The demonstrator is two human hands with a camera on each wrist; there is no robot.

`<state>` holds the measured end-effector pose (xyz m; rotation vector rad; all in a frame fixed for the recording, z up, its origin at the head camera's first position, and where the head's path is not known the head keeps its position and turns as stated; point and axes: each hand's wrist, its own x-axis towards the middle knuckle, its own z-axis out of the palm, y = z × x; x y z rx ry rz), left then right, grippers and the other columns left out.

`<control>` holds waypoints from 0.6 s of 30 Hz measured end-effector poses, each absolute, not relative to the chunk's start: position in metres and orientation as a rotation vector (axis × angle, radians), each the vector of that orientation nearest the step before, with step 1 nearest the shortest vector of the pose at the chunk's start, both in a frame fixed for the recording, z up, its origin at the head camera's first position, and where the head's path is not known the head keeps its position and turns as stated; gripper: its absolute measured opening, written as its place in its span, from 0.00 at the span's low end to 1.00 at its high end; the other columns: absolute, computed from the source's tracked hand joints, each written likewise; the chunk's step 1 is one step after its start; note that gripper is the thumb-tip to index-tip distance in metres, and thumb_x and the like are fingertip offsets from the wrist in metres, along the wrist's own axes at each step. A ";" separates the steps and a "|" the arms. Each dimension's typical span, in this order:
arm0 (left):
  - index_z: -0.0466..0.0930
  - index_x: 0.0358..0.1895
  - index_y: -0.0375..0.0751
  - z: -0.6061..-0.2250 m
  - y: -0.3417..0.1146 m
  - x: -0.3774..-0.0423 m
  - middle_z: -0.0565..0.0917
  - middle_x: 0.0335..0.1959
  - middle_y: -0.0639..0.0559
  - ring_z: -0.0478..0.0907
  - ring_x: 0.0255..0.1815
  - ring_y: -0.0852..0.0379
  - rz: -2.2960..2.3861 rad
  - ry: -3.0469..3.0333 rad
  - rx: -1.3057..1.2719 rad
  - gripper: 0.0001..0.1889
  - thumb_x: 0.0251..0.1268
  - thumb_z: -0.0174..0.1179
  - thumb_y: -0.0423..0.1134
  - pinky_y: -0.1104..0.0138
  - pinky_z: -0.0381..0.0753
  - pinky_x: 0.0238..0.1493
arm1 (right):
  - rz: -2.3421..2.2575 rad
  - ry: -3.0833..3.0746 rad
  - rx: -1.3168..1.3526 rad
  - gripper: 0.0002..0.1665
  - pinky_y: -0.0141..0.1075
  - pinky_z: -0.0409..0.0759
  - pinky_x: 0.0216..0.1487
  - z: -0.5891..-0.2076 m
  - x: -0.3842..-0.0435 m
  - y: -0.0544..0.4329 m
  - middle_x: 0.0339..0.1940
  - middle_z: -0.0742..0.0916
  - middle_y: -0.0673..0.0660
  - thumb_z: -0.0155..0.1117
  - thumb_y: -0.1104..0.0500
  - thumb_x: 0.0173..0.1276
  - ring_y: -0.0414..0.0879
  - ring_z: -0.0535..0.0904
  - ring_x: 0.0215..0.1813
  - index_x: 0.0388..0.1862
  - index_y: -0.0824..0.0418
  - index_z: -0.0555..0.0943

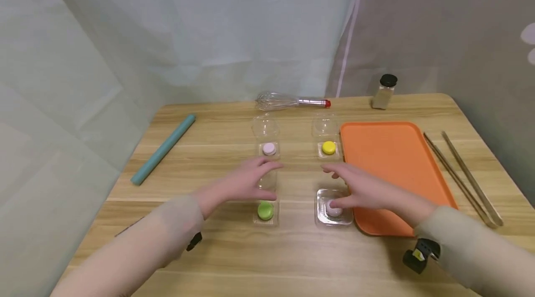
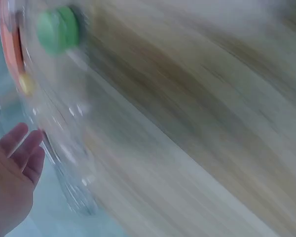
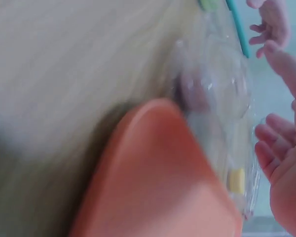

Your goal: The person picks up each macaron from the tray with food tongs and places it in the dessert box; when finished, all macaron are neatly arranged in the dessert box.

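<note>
My left hand (image 1: 248, 181) hovers above the front left clear plastic box, fingers apart and holding nothing. Just below its thumb, a green macaron (image 1: 265, 210) sits in that box's base, whose lid is partly hidden by the hand. My right hand (image 1: 361, 188), likewise empty with its fingers spread, is over the front right clear box (image 1: 321, 213). The thumb overlaps the pale lilac macaron (image 1: 333, 208) inside it in the head view. Farther back, a pale pink macaron (image 1: 269, 148) and a yellow macaron (image 1: 329, 148) lie in two boxes with raised lids.
An orange tray (image 1: 393, 162) lies under my right forearm, with metal tongs (image 1: 464, 176) to its right. A whisk (image 1: 292, 102) and a black-capped jar (image 1: 383, 92) are along the back edge. On the left lies a teal rolling pin (image 1: 163, 149).
</note>
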<state>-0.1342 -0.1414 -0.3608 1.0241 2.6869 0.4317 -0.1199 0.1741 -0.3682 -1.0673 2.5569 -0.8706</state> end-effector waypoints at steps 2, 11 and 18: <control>0.61 0.69 0.48 -0.362 -0.152 -0.136 0.68 0.62 0.39 0.67 0.60 0.43 0.445 2.718 0.996 0.42 0.51 0.68 0.55 0.51 0.67 0.59 | -0.873 2.540 -1.033 0.49 0.47 0.72 0.54 -0.367 -0.125 0.164 0.63 0.74 0.59 0.71 0.47 0.56 0.50 0.73 0.57 0.70 0.62 0.59; 0.61 0.70 0.49 -0.371 -0.190 -0.141 0.68 0.61 0.36 0.68 0.59 0.40 0.491 2.748 0.893 0.43 0.49 0.70 0.52 0.47 0.66 0.59 | -0.809 2.486 -1.006 0.49 0.47 0.72 0.57 -0.365 -0.140 0.110 0.63 0.73 0.63 0.69 0.47 0.58 0.56 0.73 0.58 0.71 0.65 0.58; 0.58 0.71 0.47 -0.380 -0.202 -0.146 0.65 0.64 0.37 0.66 0.61 0.40 0.518 2.728 0.817 0.48 0.44 0.72 0.53 0.47 0.65 0.60 | -0.753 2.451 -0.943 0.53 0.46 0.71 0.58 -0.369 -0.151 0.080 0.61 0.74 0.66 0.70 0.47 0.56 0.55 0.75 0.56 0.72 0.66 0.55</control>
